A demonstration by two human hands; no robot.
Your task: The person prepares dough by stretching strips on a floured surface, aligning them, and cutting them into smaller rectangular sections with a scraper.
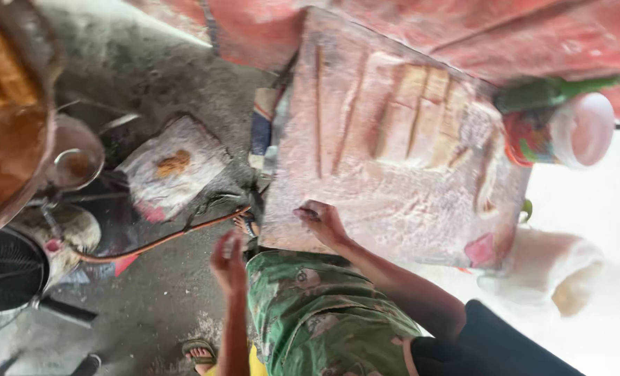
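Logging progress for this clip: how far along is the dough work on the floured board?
Done: several cut dough strips lie side by side on the floured board, with thin sticks beside them. In hand: the right hand touches the board's near edge; the left hand hangs off the board, empty. Left: the pan of oil holds pieces, but the strips are not yet in it.

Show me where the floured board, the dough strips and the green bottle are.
floured board [393, 202]: head view, bare floured middle of its surface.
dough strips [421, 108]: head view, middle of the cut strips.
green bottle [553, 89]: head view, middle of its body.
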